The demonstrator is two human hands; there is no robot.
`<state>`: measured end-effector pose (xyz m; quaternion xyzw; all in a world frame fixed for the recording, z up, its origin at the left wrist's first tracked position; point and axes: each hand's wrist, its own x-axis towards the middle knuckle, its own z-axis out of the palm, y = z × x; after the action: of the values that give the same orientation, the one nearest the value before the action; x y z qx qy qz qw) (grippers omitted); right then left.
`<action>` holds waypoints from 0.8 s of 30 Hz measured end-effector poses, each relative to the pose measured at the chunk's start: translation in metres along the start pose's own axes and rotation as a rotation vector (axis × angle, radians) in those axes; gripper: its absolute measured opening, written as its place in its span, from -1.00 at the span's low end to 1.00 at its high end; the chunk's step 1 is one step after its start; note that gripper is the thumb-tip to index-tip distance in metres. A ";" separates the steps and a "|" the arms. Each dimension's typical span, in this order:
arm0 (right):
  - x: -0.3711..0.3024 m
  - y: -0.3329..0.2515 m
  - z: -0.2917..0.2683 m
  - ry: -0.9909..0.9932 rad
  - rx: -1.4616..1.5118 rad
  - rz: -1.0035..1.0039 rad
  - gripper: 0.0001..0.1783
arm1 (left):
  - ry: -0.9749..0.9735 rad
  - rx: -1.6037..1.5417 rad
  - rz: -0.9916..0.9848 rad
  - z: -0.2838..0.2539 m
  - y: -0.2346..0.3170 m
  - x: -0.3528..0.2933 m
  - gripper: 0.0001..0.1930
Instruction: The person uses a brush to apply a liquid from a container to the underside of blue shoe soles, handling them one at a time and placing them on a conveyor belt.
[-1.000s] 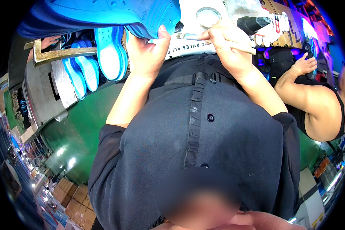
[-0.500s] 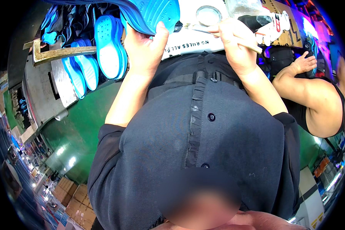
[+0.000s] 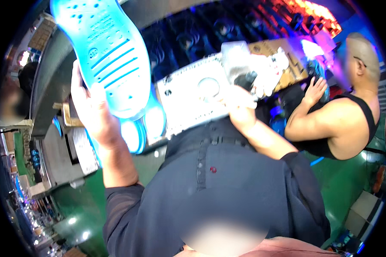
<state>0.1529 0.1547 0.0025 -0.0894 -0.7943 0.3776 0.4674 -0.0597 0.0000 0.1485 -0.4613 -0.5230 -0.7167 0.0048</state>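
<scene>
My left hand (image 3: 96,113) grips a bright blue shoe sole (image 3: 116,81) by its edge, holding it raised at the upper left, its ribbed, dimpled face toward me. Over the near right part of a white board (image 3: 182,107), my right hand (image 3: 241,112) is closed around a brush (image 3: 251,104); glare and blur hide most of it, the pale handle end showing best. Just left of that hand, a small round dish (image 3: 209,88) rests on the board. Beneath the raised sole, more blue soles (image 3: 133,135) lie partly covered.
Behind the board stand a clear plastic container (image 3: 236,55) and a dark object (image 3: 245,79), with cardboard (image 3: 272,49) beyond. Dark racks (image 3: 188,38) line the far side. A co-worker (image 3: 343,111) works close by on the right, one arm reaching toward the bench.
My left hand has carried the blue sole leftward, away from the brush, and turned its face toward me. The view has swung, bringing the far racks and more of the co-worker into sight.
</scene>
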 end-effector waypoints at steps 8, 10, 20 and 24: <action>-0.006 -0.009 -0.017 0.044 0.112 0.211 -0.73 | -0.132 0.165 -0.424 0.034 -0.027 0.181 -0.71; -0.009 -0.005 -0.022 0.050 0.070 0.239 -0.73 | -0.142 0.211 -0.489 0.062 -0.053 0.231 -0.74; -0.012 0.005 -0.030 0.063 0.130 0.394 -0.72 | -0.414 0.213 -0.629 0.088 -0.101 0.287 -0.49; -0.007 0.004 -0.022 0.028 0.163 0.364 -0.73 | -0.394 -0.026 -0.508 0.093 -0.086 0.267 -0.45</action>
<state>0.1735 0.1651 0.0006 -0.1987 -0.7253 0.5178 0.4080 -0.1944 0.2361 0.2646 -0.4459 -0.6030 -0.5985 -0.2818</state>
